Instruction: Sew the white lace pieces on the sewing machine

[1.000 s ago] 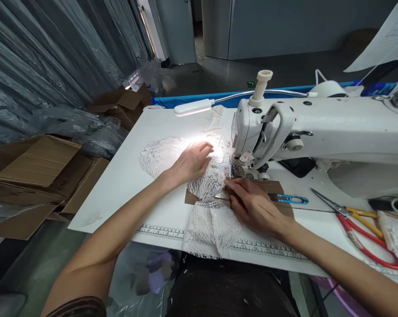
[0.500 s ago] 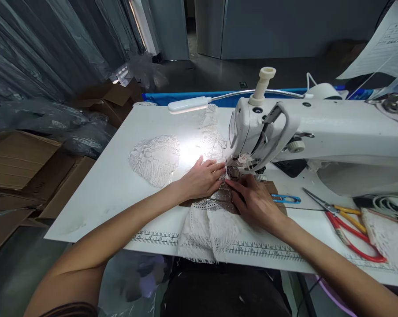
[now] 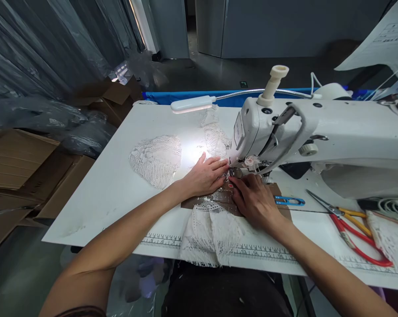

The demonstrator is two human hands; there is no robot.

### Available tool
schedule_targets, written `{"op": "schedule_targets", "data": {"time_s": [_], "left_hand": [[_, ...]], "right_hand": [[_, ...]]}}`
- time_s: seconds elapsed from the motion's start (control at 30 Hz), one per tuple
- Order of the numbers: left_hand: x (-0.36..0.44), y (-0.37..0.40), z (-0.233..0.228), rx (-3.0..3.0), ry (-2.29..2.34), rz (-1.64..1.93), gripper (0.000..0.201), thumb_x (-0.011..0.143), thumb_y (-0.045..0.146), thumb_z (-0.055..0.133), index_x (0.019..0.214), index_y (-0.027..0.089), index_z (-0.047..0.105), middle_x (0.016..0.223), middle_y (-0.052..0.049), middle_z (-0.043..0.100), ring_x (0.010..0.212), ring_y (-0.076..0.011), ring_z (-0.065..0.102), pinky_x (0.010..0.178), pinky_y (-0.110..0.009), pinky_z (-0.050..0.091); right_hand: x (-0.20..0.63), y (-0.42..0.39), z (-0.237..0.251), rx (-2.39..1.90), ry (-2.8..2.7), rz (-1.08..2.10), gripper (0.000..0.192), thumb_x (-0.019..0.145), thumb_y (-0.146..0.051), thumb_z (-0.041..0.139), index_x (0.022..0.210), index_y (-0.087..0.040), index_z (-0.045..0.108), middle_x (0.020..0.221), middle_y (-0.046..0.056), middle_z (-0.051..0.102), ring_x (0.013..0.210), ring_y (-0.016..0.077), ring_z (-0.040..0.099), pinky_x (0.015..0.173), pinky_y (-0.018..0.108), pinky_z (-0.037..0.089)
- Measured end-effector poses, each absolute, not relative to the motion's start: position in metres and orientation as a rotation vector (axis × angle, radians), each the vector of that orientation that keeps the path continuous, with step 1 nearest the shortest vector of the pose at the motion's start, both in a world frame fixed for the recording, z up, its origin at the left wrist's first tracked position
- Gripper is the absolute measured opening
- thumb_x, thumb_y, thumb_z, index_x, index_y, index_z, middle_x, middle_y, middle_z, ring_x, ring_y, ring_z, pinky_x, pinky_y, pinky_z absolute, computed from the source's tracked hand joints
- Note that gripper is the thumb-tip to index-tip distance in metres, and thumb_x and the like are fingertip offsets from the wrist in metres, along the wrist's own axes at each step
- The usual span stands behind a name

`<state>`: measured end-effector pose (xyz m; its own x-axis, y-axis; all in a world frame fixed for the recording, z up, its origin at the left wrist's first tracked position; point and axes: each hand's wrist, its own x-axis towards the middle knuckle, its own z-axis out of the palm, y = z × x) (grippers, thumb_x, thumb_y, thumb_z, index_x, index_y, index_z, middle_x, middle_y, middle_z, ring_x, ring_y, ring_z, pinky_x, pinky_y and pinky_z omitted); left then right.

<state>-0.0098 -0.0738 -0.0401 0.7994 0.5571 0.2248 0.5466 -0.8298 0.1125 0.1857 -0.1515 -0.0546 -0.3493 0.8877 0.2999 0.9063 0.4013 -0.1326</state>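
My left hand [image 3: 208,176] lies flat with its fingers stretched out, pressing on the work just left of the needle area of a white sewing machine [image 3: 251,127]. My right hand [image 3: 256,200] is on the other side, fingers curled and bent together, its index fingertip at the edge of the lace by the presser foot [image 3: 236,172]. White lace fabric [image 3: 212,235] hangs toward me over the table's front edge, and more lace strip [image 3: 215,137] stretches out behind the needle. My fingers hide the part between them. Another white lace piece [image 3: 157,160] rests left of my left hand.
Blue thread snips [image 3: 289,201] lie right of my right hand, with red-handled scissors [image 3: 357,237] and a yellow-handled tool [image 3: 354,215] farther right. A lit lamp [image 3: 192,105] hangs over the white table [image 3: 102,193]. Cardboard boxes [image 3: 20,163] stand at the left.
The view has shifted slightly, so the machine and tools appear a little farther right. Both hands keep nearly the same place at the presser foot.
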Motion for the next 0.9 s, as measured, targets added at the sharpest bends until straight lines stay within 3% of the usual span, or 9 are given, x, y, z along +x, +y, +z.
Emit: {"op": "schedule_targets", "data": {"time_s": [0.13, 0.37, 0.9], "left_hand": [[-0.010, -0.076, -0.044, 2.948, 0.935, 0.487, 0.034, 0.098, 0.030, 0.039, 0.124, 0.014, 0.054, 0.128, -0.013, 0.057, 0.123, -0.0278, 0.047, 0.104, -0.052, 0.034], [-0.009, -0.080, -0.043, 3.005, 0.708, 0.646, 0.022, 0.094, 0.018, 0.044, 0.090, 0.018, 0.066, 0.106, -0.004, 0.068, 0.090, -0.0167, 0.060, 0.103, -0.048, 0.036], [-0.013, -0.077, -0.041, 3.026, 0.749, 0.544, 0.026, 0.097, 0.026, 0.042, 0.103, 0.019, 0.066, 0.114, -0.006, 0.063, 0.090, -0.0180, 0.058, 0.101, -0.049, 0.038]], "right_hand": [[0.185, -0.155, -0.057, -1.587, -2.344, -0.175, 0.036, 0.094, -0.024, 0.039, 0.122, -0.020, 0.061, 0.098, 0.015, 0.058, 0.091, 0.0299, 0.048, 0.074, 0.042, 0.040], [0.189, -0.158, -0.059, -1.566, -2.357, -0.197, 0.039, 0.093, -0.025, 0.040, 0.127, -0.020, 0.060, 0.099, 0.014, 0.056, 0.088, 0.0276, 0.047, 0.071, 0.038, 0.036], [0.182, -0.162, -0.056, -1.703, -2.347, -0.284, 0.039, 0.095, -0.023, 0.040, 0.129, -0.024, 0.059, 0.103, 0.013, 0.059, 0.087, 0.0279, 0.048, 0.070, 0.038, 0.033]]}}
